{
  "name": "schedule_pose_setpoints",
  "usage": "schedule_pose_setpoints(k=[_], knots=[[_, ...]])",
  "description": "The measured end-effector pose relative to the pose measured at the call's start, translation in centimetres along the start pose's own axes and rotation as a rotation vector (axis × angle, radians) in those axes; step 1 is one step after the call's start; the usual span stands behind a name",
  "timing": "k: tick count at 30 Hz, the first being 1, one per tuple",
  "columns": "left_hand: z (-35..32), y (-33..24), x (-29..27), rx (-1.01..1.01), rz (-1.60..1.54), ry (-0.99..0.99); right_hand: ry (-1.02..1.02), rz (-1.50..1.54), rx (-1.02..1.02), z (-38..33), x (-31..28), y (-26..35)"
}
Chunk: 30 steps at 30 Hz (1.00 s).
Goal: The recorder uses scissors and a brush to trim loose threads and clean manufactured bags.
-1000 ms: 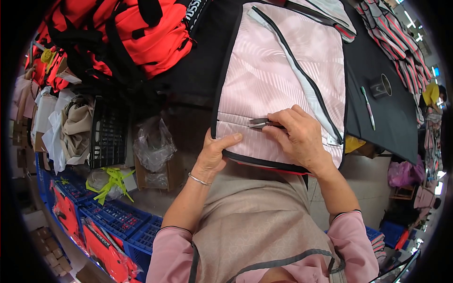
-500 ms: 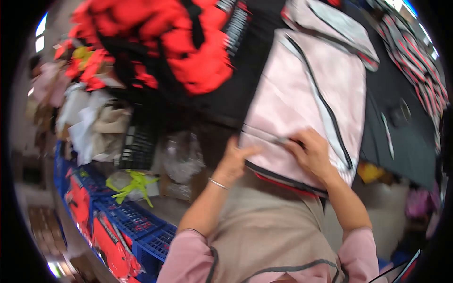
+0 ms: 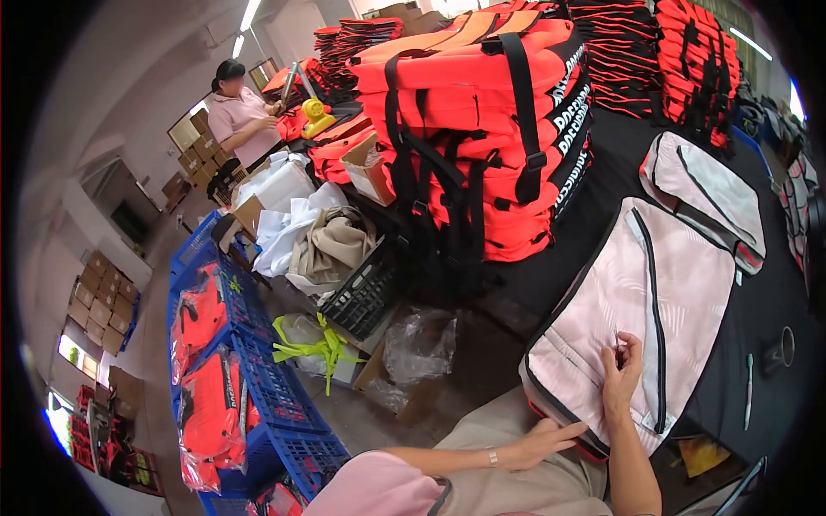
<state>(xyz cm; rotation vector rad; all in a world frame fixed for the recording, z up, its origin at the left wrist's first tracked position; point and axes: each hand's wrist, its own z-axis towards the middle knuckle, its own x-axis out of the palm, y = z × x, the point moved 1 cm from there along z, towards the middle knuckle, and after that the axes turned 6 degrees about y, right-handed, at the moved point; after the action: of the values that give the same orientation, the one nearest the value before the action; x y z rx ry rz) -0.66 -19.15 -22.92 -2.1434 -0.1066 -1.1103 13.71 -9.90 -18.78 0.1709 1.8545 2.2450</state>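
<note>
Your right hand [image 3: 621, 378] pinches something too small to make out against the pink padded panel [image 3: 637, 318], which lies on the black table [image 3: 766, 284] at its near edge. Your left hand [image 3: 544, 440] rests open, fingers spread flat at the panel's lower edge, holding nothing. A second pink panel [image 3: 705, 193] lies beyond. A stack of orange life vests [image 3: 482, 129] towers to the left; blue crates [image 3: 258, 378] line the floor, and another person [image 3: 241, 116] works far off.
</note>
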Motion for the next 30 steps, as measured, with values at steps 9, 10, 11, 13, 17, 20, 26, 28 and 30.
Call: schedule_pose_setpoints(k=[9,10,11,13,17,20,26,28,30], knots=[[2.9,-5.0,1.7,0.154,0.085,-0.217,-0.145,-0.272,-0.052,-2.1,-8.0,4.7],[2.8,-6.1,1.4,0.292,0.006,-0.233,-0.153,-0.392,-0.043,-2.8,-9.4,6.2],[5.1,-5.2,-4.1,0.466,0.106,-0.205,-0.156,-0.351,0.009,-2.8,-9.1,6.9],[3.8,-8.4,-2.1,0.375,-0.258,-0.242,-0.113,-0.242,0.116,-2.7,-8.9,5.6],[3.0,-5.2,-1.4,0.371,-0.133,-0.281,-0.104,-0.164,0.131,-3.3,-7.3,1.0],[3.2,-4.4,0.8,0.261,-0.185,-0.237,-0.135,-0.153,0.133,-3.7,-7.4,0.9],[4.2,-4.5,-1.7,0.23,-0.097,-0.206,0.047,-0.298,0.249,-4.2,-7.7,3.5],[3.9,-4.6,-2.1,0.21,-0.058,-0.159,0.059,-0.351,0.24,-4.6,-7.4,4.3],[3.7,-4.9,-1.8,0.261,-0.04,-0.165,0.072,-0.408,0.227,-5.0,-7.0,5.2]])
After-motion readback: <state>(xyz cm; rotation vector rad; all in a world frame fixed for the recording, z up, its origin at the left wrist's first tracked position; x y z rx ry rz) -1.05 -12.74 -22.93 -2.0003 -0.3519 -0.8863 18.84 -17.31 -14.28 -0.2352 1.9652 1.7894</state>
